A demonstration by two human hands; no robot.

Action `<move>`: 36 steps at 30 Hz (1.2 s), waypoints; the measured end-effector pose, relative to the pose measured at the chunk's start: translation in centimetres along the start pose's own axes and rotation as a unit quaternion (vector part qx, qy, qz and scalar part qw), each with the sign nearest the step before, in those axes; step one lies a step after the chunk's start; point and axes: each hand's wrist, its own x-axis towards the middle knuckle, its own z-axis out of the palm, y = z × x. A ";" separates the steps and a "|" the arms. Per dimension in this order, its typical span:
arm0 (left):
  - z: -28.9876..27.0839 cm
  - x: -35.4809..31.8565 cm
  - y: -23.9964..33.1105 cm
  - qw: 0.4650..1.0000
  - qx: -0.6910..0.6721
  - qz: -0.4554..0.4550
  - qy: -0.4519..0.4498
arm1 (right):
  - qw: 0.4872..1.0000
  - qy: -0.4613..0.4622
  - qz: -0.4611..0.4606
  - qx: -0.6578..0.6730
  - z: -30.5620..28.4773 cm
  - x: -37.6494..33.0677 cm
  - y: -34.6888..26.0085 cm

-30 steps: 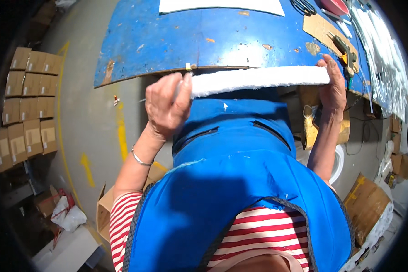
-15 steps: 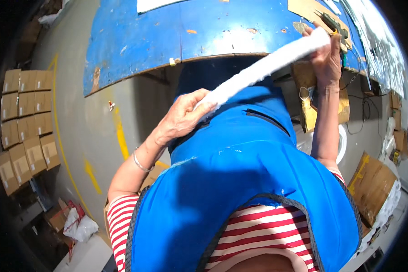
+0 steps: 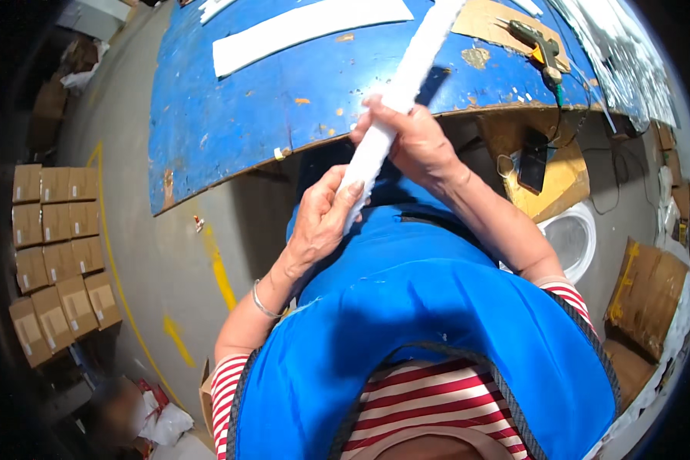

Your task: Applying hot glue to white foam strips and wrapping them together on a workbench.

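White and fuzzy, a long strip (image 3: 422,61) is gripped by both hands, slanting from near the person's waist up over the front edge of the desk, its far end cut off at the top of the view. The left hand (image 3: 322,221) is closed round the strip by its lower end, thumb laid on top; the right hand (image 3: 420,142) is closed on it farther up, thumb across the upper face. A silvery bangle (image 3: 264,301) circles the left wrist, and a blue apron (image 3: 437,307) covers the person's front. Beyond the hands, the blue desk (image 3: 230,115), its paint chipped, carries a flat white panel (image 3: 307,34) to the left of the strip. To the right, a glue gun (image 3: 543,54) lies on brown cardboard (image 3: 479,18), near a heap of shiny, pale strips (image 3: 629,61). Below the desk's right part, a dark, flat rectangular object (image 3: 532,161) rests on a tan carton (image 3: 566,175), with a white coil (image 3: 590,245) just beside it. Far left, stacked cartons (image 3: 57,238) stand by a yellow floor line (image 3: 109,264)
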 end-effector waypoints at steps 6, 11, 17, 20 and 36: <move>-0.2 -1.0 0.6 0.998 0.024 -0.024 -0.055 | 0.982 0.007 -0.165 0.087 -4.7 4.1 -3.0; -1.5 -1.4 1.1 0.995 -0.026 -0.050 -0.086 | 0.971 -0.071 -0.170 0.150 -10.6 10.6 -6.9; -2.0 -1.1 1.9 0.982 -0.102 -0.065 -0.147 | 0.973 0.110 -0.142 0.146 -9.8 13.4 -8.4; -1.3 0.7 2.5 0.976 -0.174 -0.035 -0.123 | 0.977 0.123 -0.094 0.146 -7.0 13.8 -6.2; -1.6 3.2 2.3 0.982 -0.178 -0.057 0.015 | 0.959 -0.123 -0.142 0.214 -7.8 13.5 -2.8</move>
